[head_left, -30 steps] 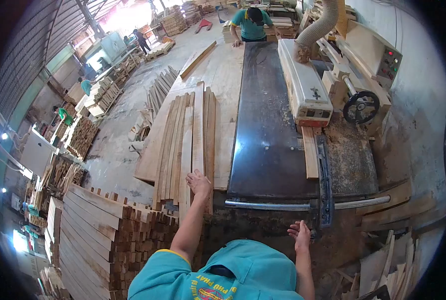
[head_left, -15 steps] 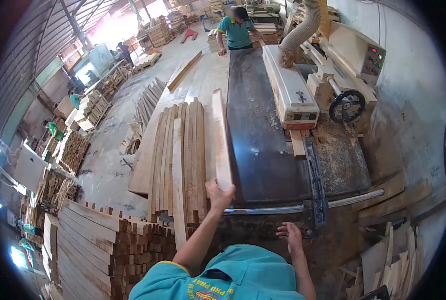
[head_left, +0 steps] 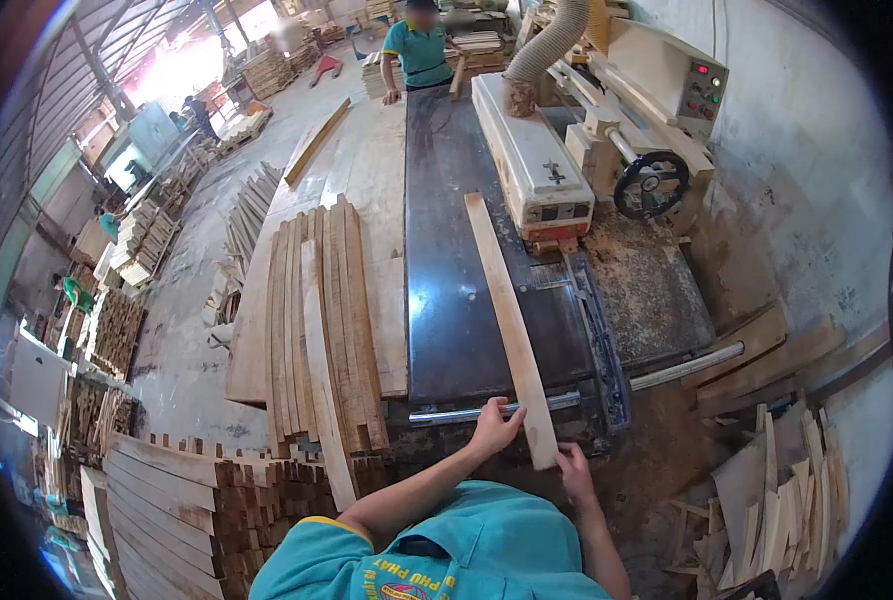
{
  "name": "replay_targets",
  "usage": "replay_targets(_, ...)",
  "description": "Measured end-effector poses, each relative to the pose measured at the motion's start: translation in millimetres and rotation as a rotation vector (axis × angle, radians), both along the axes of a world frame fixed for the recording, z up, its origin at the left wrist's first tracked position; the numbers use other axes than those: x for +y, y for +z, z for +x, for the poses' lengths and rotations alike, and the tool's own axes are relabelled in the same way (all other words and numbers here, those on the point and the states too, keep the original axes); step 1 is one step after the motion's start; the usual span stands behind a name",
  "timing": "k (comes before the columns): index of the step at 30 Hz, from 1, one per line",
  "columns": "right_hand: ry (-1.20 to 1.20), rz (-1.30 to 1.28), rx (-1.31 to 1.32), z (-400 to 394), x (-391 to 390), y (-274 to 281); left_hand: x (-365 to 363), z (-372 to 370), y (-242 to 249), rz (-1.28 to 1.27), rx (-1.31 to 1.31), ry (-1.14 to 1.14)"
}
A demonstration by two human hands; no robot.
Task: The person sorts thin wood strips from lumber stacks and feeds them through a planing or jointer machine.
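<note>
A long pale wooden board [head_left: 512,325] lies lengthwise over the dark saw table [head_left: 447,340], its near end sticking out past the front edge. My right hand [head_left: 577,475] grips that near end from the right, thumb and fingers at the corner. Beside the board's left edge is my left hand [head_left: 495,428], fingers apart, the tips at or touching the wood. Ahead of the board stands the cream machine housing [head_left: 532,160] with a hose on top. A metal guide rail [head_left: 599,345] runs to the right of the board.
Several long boards [head_left: 332,320] lie side by side on the wooden side table [head_left: 392,300] at left. Stacked lumber [head_left: 157,510] stands at lower left, offcuts [head_left: 787,510] at lower right. A co-worker [head_left: 422,50] stands at the table's far end. A black handwheel [head_left: 652,185] is at right.
The board has moved right, from beside the stack onto the dark table. My right hand has come to its near end. The short piece under the housing no longer shows at the near side.
</note>
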State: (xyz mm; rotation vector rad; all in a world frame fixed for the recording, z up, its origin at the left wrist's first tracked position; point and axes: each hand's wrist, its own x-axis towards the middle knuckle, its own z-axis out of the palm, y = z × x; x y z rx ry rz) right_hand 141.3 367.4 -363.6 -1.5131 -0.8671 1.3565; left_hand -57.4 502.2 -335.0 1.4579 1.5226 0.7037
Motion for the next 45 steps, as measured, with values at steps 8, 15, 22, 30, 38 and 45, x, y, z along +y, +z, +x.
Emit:
replay_targets(8, -0.427, -0.113, 0.264, 51.0, -165.9, -15.7, 26.7, 49.8, -25.9, -0.15, -0.111, -0.143)
replay_targets(15, -0.629, -0.246, 0.289, 47.6, -254.6, -7.2, -25.1, 97.4, -23.6, 0.221, -0.043, -0.513)
replay_targets(22, -0.774, -0.162, 0.242, 42.5, -255.0, -20.5, -14.7, 138.3, -27.1, 0.144, 0.051, -0.542)
replay_targets(30, -0.709, -0.167, 0.215, 43.2, -241.4, -29.2, 7.8, 147.6, -19.1, 0.223, 0.196, -0.462)
replay_targets(38, -0.672, -0.08, 0.181, 42.1, -162.0, -40.2, 82.0, 150.5, -30.2, 0.306, 0.283, -0.412)
replay_targets(45, -0.797, -0.07, 0.333, 31.2, -80.7, -34.1, 158.9, 151.3, -34.3, 0.366, 0.286, -0.379)
